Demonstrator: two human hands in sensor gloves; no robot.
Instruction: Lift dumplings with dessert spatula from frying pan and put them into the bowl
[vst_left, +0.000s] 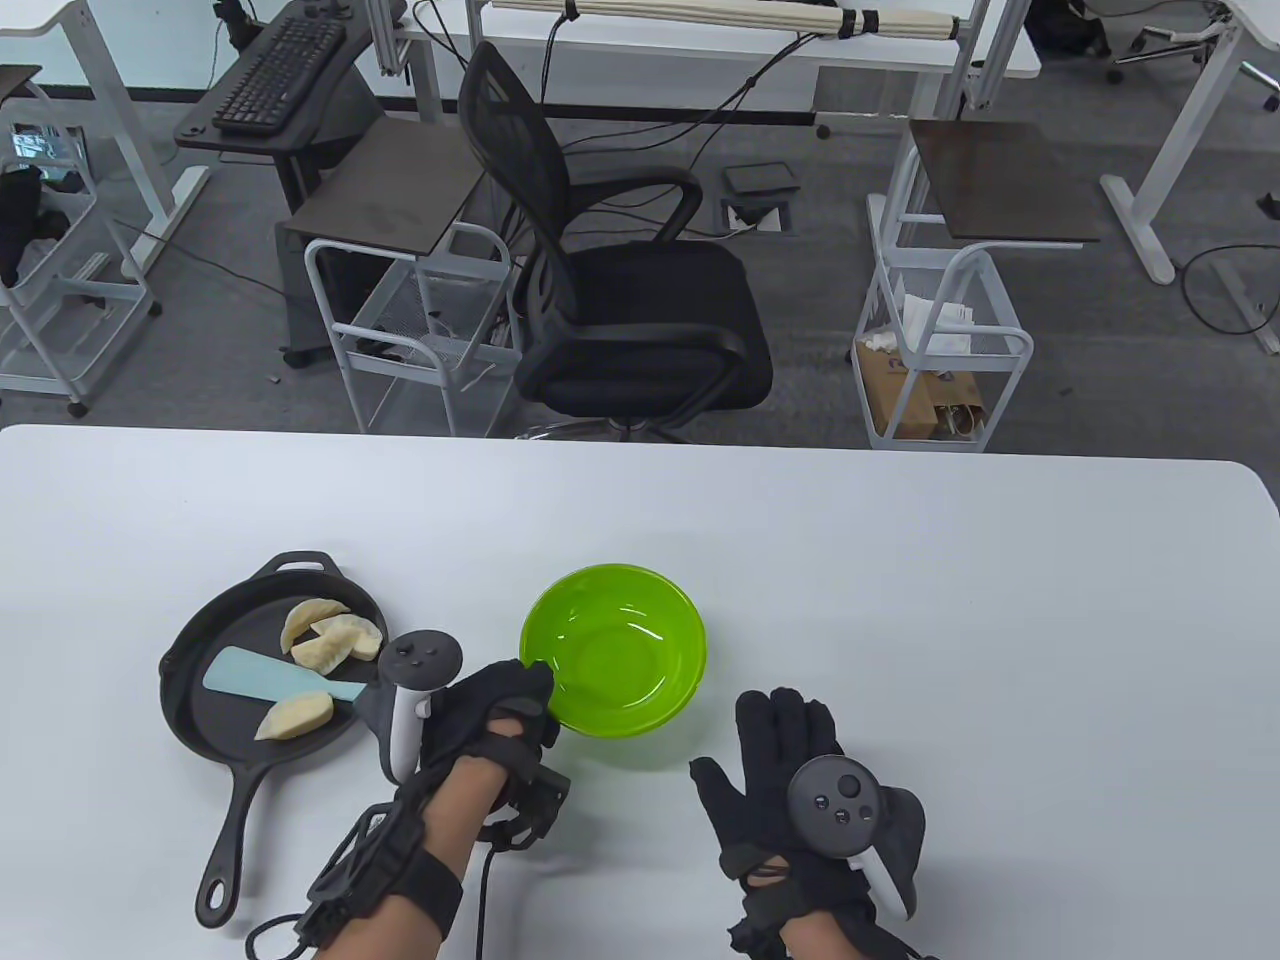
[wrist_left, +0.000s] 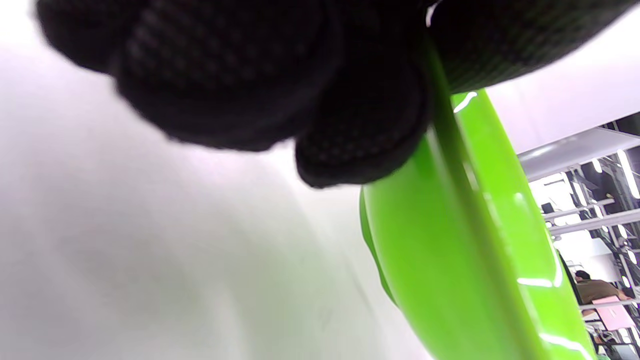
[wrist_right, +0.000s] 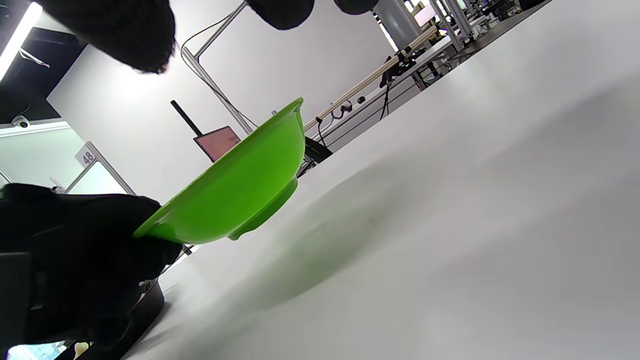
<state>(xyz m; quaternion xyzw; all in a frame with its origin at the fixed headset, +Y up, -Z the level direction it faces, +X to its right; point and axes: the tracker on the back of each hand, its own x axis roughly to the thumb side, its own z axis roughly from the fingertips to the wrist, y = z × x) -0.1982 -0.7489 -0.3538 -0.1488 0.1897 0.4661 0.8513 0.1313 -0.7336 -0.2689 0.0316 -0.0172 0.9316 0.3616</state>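
A black cast-iron frying pan lies at the left of the white table, handle toward me. Several pale dumplings lie in it, beside a light blue dessert spatula that nobody holds. Right of the pan is an empty green bowl. My left hand pinches the bowl's near-left rim, its fingers under the rim of the bowl. In the right wrist view the bowl seems slightly off the table. My right hand lies flat and empty, right of the bowl.
The table's far edge runs behind the bowl. Beyond it stand a black office chair and white wire carts. Bare tabletop stretches to the right of the bowl and my right hand.
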